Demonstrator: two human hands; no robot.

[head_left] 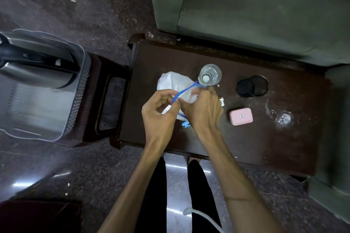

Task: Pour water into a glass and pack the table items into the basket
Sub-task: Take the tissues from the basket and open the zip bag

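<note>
While both hands work over the dark counter, the left hand has its fingers curled in, pinching a blue cord near its thumb. The right hand is just beside it, fingers closed on the same cord, which runs up toward the glass. Under and behind both hands lies a white bag, partly hidden by them. A small blue clip-like piece shows below the right wrist; what it is cannot be told.

The glass stands upright just beyond the right hand's fingertips, touching or nearly touching the bag's edge. A small white and yellow item peeks out at the right hand's far side. Further right sit a pink case, a black mesh cup lying on its side, and a clear glass piece near the counter's right end.

Left of the counter, well apart from the hands, a clear basket rests on a stool and holds a steel kettle.
</note>
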